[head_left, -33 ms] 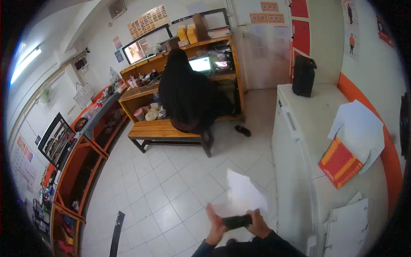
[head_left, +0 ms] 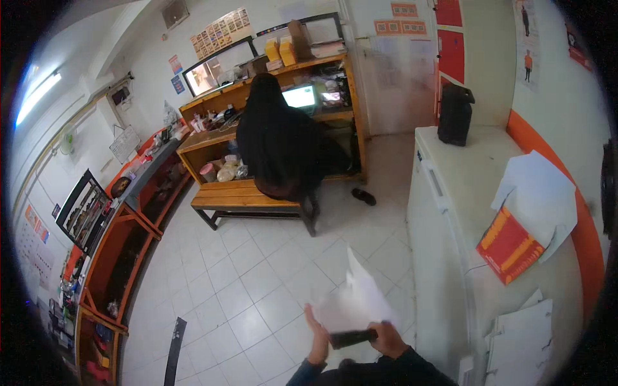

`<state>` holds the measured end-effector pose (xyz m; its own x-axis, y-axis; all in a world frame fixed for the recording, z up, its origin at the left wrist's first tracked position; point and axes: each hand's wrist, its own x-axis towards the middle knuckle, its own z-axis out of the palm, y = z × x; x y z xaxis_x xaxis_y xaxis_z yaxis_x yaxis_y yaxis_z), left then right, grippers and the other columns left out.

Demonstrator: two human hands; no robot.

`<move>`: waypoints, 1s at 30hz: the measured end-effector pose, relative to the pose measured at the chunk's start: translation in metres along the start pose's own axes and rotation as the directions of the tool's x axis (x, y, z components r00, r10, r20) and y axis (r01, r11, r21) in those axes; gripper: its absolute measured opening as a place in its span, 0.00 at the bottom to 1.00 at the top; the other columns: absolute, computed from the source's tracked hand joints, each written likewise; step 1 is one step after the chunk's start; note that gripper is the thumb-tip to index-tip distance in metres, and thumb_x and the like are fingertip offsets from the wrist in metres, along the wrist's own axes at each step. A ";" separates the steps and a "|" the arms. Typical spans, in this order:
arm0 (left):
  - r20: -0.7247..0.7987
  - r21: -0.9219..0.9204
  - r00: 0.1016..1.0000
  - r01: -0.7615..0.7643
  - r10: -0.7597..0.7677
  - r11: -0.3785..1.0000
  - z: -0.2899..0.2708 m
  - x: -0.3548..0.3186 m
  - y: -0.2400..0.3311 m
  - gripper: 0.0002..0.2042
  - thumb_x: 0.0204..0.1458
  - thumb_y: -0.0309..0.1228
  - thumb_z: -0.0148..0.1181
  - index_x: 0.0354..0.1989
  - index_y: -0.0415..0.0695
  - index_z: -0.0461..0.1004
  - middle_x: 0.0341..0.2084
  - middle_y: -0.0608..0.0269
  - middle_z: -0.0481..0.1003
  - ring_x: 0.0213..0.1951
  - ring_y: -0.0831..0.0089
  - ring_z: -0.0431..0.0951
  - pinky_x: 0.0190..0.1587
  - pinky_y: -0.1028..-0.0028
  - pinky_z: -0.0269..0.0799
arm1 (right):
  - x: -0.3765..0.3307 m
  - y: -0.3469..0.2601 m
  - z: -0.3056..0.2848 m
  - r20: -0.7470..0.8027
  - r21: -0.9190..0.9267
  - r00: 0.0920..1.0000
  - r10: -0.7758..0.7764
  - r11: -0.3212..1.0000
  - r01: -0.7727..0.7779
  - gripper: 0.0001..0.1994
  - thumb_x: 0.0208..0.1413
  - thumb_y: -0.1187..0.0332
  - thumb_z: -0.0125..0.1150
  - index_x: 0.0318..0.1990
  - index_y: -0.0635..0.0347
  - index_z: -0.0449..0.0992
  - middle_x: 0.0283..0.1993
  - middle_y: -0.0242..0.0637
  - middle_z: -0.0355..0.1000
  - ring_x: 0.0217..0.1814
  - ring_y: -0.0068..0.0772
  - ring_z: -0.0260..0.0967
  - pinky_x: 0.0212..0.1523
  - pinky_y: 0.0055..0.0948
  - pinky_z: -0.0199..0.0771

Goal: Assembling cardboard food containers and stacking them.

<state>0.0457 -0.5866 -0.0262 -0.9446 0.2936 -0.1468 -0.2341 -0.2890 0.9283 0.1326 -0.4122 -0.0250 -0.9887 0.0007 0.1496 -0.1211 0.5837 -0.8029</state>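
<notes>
A white sheaf of paper [head_left: 360, 296], blurred by motion, rises in front of me above the tiled floor. Across its lower edge lies a dark elongated object [head_left: 353, 338], possibly a stapler, though its kind is not plain. My right hand [head_left: 389, 340] is closed round the right end of that object, at the paper's lower right corner. My left hand [head_left: 317, 336] stands at the paper's left edge, its fingers stretched upward beside the object's left end. Whether the left fingers touch the paper is hard to make out.
A white chest freezer [head_left: 434, 225] runs along my right, bearing a red-and-orange box [head_left: 508, 248], white papers [head_left: 521, 341] and a black speaker-like case [head_left: 455, 114]. Ahead, a person in black [head_left: 277, 145] sits on a wooden bench [head_left: 241, 197] at a desk. Orange-framed shelving [head_left: 103, 283] lines the left wall.
The paper has tilted and its top has narrowed to a point. The dark object has turned slightly, and my left fingers have straightened and drawn away from it.
</notes>
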 end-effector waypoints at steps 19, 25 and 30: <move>0.923 0.295 0.223 -0.934 0.314 -0.201 0.150 0.027 0.027 0.15 0.38 0.31 0.64 0.36 0.46 0.70 0.39 0.58 0.68 0.49 0.61 0.66 0.57 0.54 0.53 | 0.011 0.034 -0.144 0.018 0.993 0.971 0.237 0.113 -0.046 0.34 0.46 0.62 0.64 0.58 0.58 0.52 0.55 0.41 0.58 0.59 0.35 0.57 0.56 0.37 0.59; 0.243 0.143 0.336 -0.940 0.910 0.309 0.187 0.032 0.017 0.24 0.32 0.38 0.72 0.40 0.47 0.70 0.42 0.53 0.60 0.47 0.58 0.65 0.53 0.55 0.59 | 0.060 0.004 -0.132 0.062 0.992 0.992 0.106 0.103 -0.073 0.16 0.59 0.60 0.47 0.48 0.61 0.61 0.44 0.36 0.64 0.50 0.30 0.61 0.52 0.32 0.61; 0.214 0.448 0.585 -0.770 0.783 0.453 0.167 0.041 0.030 0.21 0.36 0.38 0.70 0.39 0.47 0.71 0.50 0.48 0.56 0.52 0.51 0.61 0.51 0.58 0.61 | 0.085 0.007 -0.122 -0.012 0.958 0.992 0.123 0.285 -0.023 0.20 0.59 0.51 0.40 0.46 0.61 0.62 0.41 0.33 0.63 0.46 0.24 0.59 0.50 0.28 0.60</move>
<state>0.0382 -0.4309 0.0522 -0.6864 0.1401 0.7136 0.7248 0.0512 0.6871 0.0588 -0.3088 0.0524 -0.9950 0.0825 0.0568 -0.0956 -0.6121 -0.7850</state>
